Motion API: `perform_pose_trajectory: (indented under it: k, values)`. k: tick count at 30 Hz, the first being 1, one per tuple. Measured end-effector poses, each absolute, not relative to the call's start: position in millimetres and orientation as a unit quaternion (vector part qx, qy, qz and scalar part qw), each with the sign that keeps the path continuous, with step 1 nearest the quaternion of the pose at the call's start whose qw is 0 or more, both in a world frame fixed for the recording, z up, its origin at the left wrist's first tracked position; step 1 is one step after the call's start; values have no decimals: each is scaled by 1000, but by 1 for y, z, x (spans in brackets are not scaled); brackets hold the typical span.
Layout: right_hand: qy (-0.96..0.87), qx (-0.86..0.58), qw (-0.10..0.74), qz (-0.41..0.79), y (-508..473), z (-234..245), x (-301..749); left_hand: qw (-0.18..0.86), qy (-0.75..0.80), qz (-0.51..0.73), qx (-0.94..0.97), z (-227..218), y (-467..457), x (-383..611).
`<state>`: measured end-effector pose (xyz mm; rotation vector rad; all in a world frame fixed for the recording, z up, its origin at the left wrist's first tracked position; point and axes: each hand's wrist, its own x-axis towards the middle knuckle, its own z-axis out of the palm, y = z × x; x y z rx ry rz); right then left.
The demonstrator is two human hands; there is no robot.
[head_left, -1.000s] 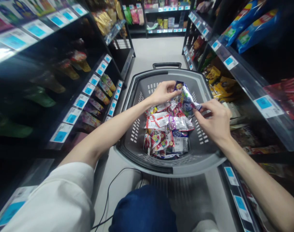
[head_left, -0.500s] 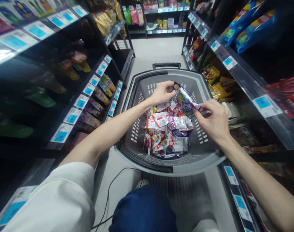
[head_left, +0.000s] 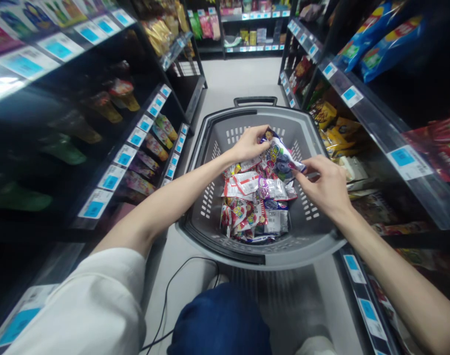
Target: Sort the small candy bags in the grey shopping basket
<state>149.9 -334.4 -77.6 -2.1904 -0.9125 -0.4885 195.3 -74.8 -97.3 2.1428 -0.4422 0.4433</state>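
Between my hands, inside the grey shopping basket (head_left: 302, 256), is a white and purple candy bag (head_left: 282, 157) with dark berries printed on it. My left hand (head_left: 251, 144) pinches its upper left end. The opposite lower right end is pinched by my right hand (head_left: 323, 181). The bag slants down to the right, its printed face turned partly up. Underneath lie several red and white candy bags (head_left: 243, 214) and silvery packets (head_left: 278, 188), heaped on the basket floor. Whether the held bag touches the heap I cannot tell.
Shelves with price tags (head_left: 110, 181) line the left side. On the right, a shelf edge (head_left: 380, 133) carries blue chip bags (head_left: 391, 47). A black cable (head_left: 167, 291) lies on the floor near my knee (head_left: 219, 320). More shelving (head_left: 256, 37) closes the far end.
The held candy bag has dropped slightly and its printed face has tilted more toward me. My right hand has shifted a little left and down; both hands keep their pinch.
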Motion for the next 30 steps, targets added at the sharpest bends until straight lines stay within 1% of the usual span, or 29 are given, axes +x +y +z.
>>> perform_pose_trajectory:
  k: [4,11,18,24,30]
  values:
    - [-355,-852,343,-176,-335,-82,153,437,-172,172,866,-95,-75,194]
    - [-353,-856,336,-171,-335,-85,155,471,-154,165,853,-94,-71,196]
    - [-387,-834,358,-160,-334,-80,150,439,-146,233,855,-97,-71,200]
    - [-412,-820,362,-164,-334,-79,148,433,-156,239,855,-99,-71,201]
    - [-410,-826,351,-163,-334,-80,149,426,-160,218,864,-98,-68,200]
